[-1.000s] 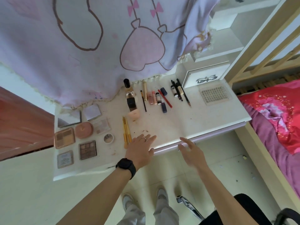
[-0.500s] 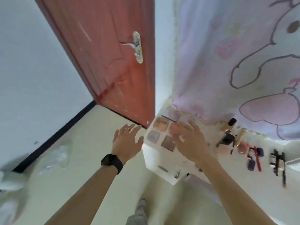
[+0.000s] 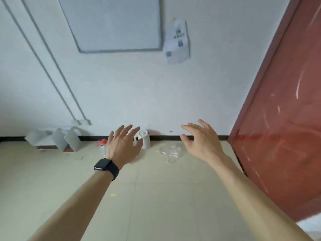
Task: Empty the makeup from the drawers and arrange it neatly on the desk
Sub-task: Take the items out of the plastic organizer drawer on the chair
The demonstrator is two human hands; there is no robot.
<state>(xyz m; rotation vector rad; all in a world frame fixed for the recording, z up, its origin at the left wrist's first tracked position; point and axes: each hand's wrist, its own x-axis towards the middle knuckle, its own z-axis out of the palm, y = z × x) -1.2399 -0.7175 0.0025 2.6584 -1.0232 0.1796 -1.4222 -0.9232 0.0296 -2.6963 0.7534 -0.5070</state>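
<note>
The main risk, in our judgement, is that the job goes unchecked. We face a white wall (image 3: 121, 93) and a tiled floor (image 3: 156, 197), with no tabletop, drawers or makeup in the frame. From here we cannot judge whether something remains in a drawer or lies crooked in its row. A lesser hazard is underfoot: a white jug (image 3: 146, 143) and a clear bottle with a red cap (image 3: 102, 145) stand against the skirting. Crumpled clear plastic (image 3: 171, 152) lies on the floor just ahead, so a careless step forward could knock one over or slide on the plastic. The red door (image 3: 281, 119) is close on the right, where a wide arm swing could strike it. Both hands hang in the air and carry nothing. Our left hand (image 3: 123, 146), with a black watch (image 3: 106, 168) on the wrist, has its fingers straight and spread. Our right hand (image 3: 199, 141) is spread with loosely bent fingers. The makeup is out of view, so we cannot place it relative to either hand.
</note>
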